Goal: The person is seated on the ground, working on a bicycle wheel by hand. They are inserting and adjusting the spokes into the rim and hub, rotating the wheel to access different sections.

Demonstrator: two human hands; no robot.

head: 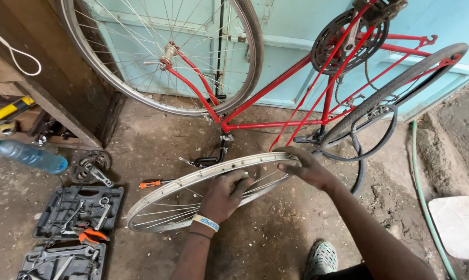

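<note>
Left hand (225, 196), wristband on, fingers curled down over the near arc of a bare spoked wheel rim (162, 199); palm on the metal, grip closed on the rim. Right hand (306, 167) clamped on the same rim at its far end, about 2 o'clock from the left hand, fingers wrapped over the edge. Hands apart, both on the one rim.

Rim held tilted just above the dirt floor at frame centre, running from 8 o'clock low to 2 o'clock high. No tyre on it.

Just beyond the right hand, at 1 o'clock: loose black tyre (395, 93) and a thin inner tube (360, 150) drooping beside it, both against the rear of a red bicycle frame (276, 124) stood upside down. Its front wheel (203, 52) is at 12 o'clock, chainring (348, 41) at upper right.

At 9 o'clock from the left hand: orange-handled screwdriver (152, 184) on the ground, close to the rim. Further out, 8 o'clock: open tool case (79, 210) with orange pliers (92, 236). Loose sprocket (92, 167) just above the case. Blue water bottle (29, 155) lying at far 9 o'clock.

Green hose (423, 197) runs along the right side. Own shoe (321, 258) at 5 o'clock.
</note>
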